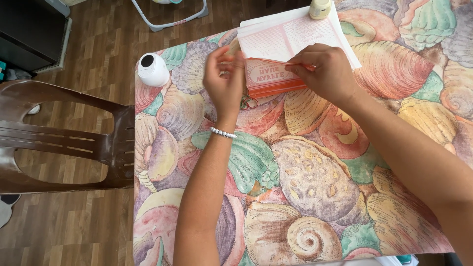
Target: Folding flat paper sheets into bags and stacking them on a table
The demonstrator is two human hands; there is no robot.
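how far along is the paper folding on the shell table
Done, by the look of it: the folded orange-and-white paper piece already has creased edges. In hand: the left hand and right hand both pinch it, pressing a fold. Left, apparently: the stack of flat printed sheets behind it on the table, beside a small glue bottle.

Matt paper sleeves [274, 79] (glossy tablecloth [315, 187])
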